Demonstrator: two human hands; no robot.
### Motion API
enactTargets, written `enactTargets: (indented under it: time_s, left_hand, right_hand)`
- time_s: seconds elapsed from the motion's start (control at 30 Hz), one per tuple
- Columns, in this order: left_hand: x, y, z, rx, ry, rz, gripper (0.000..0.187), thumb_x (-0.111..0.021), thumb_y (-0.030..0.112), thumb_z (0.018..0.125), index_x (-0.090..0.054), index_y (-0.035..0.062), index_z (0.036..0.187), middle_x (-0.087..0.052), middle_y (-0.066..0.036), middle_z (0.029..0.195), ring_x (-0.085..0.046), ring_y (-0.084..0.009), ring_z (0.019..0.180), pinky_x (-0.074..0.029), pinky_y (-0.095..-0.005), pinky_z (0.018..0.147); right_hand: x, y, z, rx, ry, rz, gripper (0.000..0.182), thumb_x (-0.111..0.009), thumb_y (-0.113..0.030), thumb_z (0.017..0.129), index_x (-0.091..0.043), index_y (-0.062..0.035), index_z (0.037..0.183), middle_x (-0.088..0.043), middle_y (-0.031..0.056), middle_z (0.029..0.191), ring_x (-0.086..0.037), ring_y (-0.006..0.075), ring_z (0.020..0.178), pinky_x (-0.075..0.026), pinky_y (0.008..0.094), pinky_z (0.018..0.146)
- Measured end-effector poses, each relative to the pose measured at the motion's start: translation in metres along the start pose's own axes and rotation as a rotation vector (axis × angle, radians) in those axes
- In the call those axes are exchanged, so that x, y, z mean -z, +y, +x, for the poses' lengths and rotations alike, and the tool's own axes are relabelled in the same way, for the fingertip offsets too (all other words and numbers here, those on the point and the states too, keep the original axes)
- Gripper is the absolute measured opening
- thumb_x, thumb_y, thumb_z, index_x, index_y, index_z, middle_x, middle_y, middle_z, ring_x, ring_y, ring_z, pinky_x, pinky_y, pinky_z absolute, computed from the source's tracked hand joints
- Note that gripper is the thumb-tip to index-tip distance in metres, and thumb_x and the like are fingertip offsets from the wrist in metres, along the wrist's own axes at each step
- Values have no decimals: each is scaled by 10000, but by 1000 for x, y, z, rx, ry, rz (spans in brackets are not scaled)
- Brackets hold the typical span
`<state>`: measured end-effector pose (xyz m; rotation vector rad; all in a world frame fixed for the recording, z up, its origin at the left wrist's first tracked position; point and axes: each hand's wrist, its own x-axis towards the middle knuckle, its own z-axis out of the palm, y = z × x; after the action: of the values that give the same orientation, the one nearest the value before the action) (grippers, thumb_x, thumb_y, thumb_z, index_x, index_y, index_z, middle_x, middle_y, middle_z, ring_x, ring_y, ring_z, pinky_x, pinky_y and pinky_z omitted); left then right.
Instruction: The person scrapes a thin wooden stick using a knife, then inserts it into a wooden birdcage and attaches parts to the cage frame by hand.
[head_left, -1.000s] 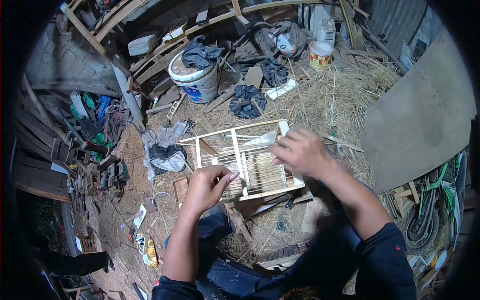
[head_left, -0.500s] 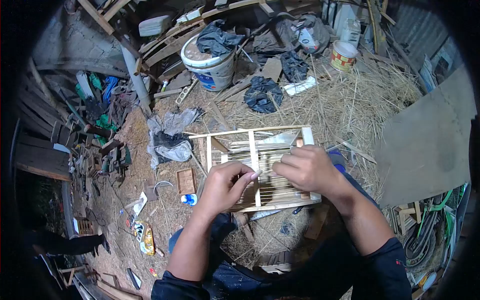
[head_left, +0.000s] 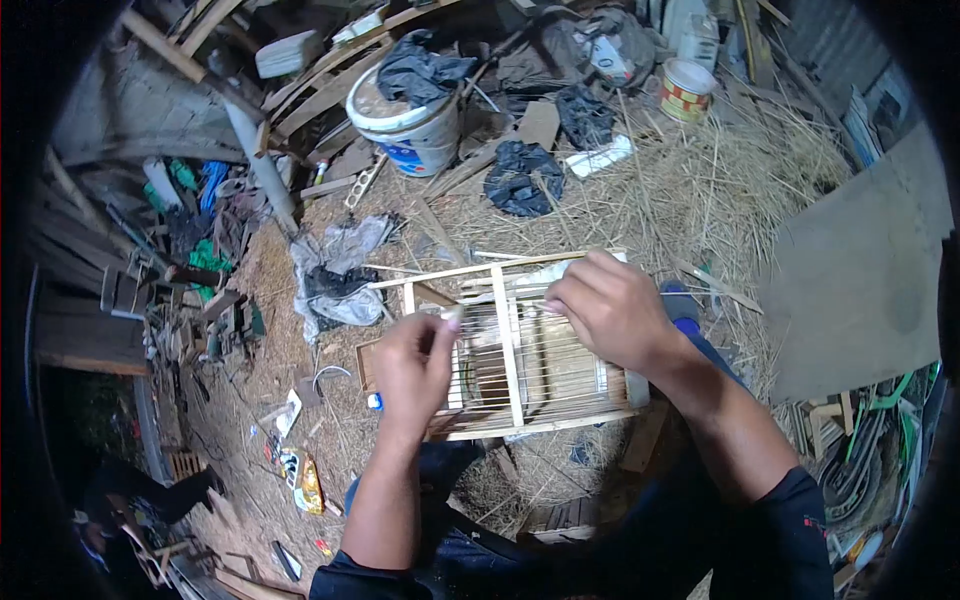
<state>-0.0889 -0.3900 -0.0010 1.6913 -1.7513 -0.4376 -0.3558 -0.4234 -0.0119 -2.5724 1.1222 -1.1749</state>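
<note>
A small wooden frame with thin slats or bars, like a cage (head_left: 508, 350), lies in front of me, a light crossbar through its middle. Over its left part is my left hand (head_left: 412, 365), thumb and fingers pinched together; whatever they may hold is too small to make out. My right hand (head_left: 612, 312) is above the right part, fingers closed on a thin stick (head_left: 690, 292) whose end shows beyond the hand. The two hands are apart, with the crossbar between them. Both partly cover the frame.
Straw and shavings cover the ground. A large white bucket (head_left: 405, 125) with black plastic stands at the back, a smaller tub (head_left: 687, 92) to its right. A flat board (head_left: 855, 280) leans at right. Another person (head_left: 150, 500) is at lower left.
My hands have moved apart: the left toward the left, the right slightly up. The frame now looks more tilted, and more of its bars show between the hands.
</note>
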Motion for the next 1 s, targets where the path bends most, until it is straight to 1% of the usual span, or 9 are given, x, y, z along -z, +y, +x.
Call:
enactTargets:
  time_s: [0.13, 0.23, 0.33, 0.5, 0.57, 0.67, 0.73, 0.8, 1.0]
  left_hand:
    - [2, -26, 9, -155, 113, 218, 156, -748, 147, 929, -703, -1, 949, -663, -140, 855, -640, -274, 782, -501, -408, 691]
    - [2, -35, 11, 5, 106, 202, 251, -727, 180, 963, -718, -33, 1095, -677, -160, 887, -641, -254, 747, -521, -377, 683]
    - [4, -40, 14, 96, 55, 226, 296, -730, 195, 968, -717, -49, 1136, -692, -171, 909, -646, -243, 736, -521, -375, 669]
    - [0, -60, 14, 142, 7, 184, 327, -738, 196, 969, -718, -92, 1123, -732, -204, 881, -695, -224, 746, -546, -340, 700]
    - [0, -62, 14, 167, -16, 193, 344, -711, 210, 1003, -711, -103, 1145, -738, -124, 883, -639, -104, 795, -513, -290, 699]
    - [-3, -57, 14, 166, 13, 192, 331, -710, 197, 1002, -713, -112, 1121, -725, -108, 832, -625, -99, 769, -505, -284, 680]
    - [-4, -59, 15, 134, 28, 172, 325, -715, 189, 999, -715, -120, 1101, -719, -105, 813, -624, -101, 756, -511, -284, 678]
    - [-2, -55, 17, 175, 8, 219, 332, -723, 195, 985, -722, -114, 1108, -754, -213, 865, -727, -199, 785, -561, -331, 726]
    - [-4, -61, 17, 128, 51, 236, 354, -736, 240, 977, -739, -99, 1079, -754, -206, 823, -735, -219, 738, -559, -339, 701]
  right_hand:
    - [-11, 14, -10, -128, -80, -48, 44, -699, -76, 807, -685, -52, 841, -658, 67, 850, -648, 253, 864, -563, 387, 707]
    - [-14, 18, -9, -164, -132, -44, 60, -658, -36, 825, -715, -49, 835, -697, 75, 913, -672, 250, 942, -580, 382, 803]
    - [-22, 25, -10, -164, -210, -54, 91, -641, -25, 838, -727, -51, 849, -712, 78, 947, -680, 241, 984, -584, 376, 826]
    - [-26, 28, -6, -149, -302, -76, 108, -643, -43, 859, -750, -52, 872, -729, 88, 938, -698, 234, 988, -602, 369, 832]
    - [-28, 29, -6, -141, -269, -61, 48, -684, -45, 801, -730, -54, 810, -696, 50, 857, -677, 230, 942, -596, 378, 782]
    - [-30, 32, -6, -139, -308, -55, 52, -685, -55, 816, -735, -54, 801, -702, 52, 849, -678, 218, 943, -604, 379, 773]
    - [-32, 32, -5, -141, -328, -61, 59, -685, -65, 827, -739, -57, 805, -706, 51, 852, -678, 213, 942, -606, 378, 776]
    - [-32, 32, -3, -137, -347, -68, 66, -685, -76, 837, -743, -60, 809, -710, 50, 856, -677, 208, 942, -608, 376, 779]
    - [-31, 31, 1, -157, -377, -54, 79, -689, -105, 856, -748, -65, 820, -718, 42, 856, -676, 204, 942, -613, 368, 772]
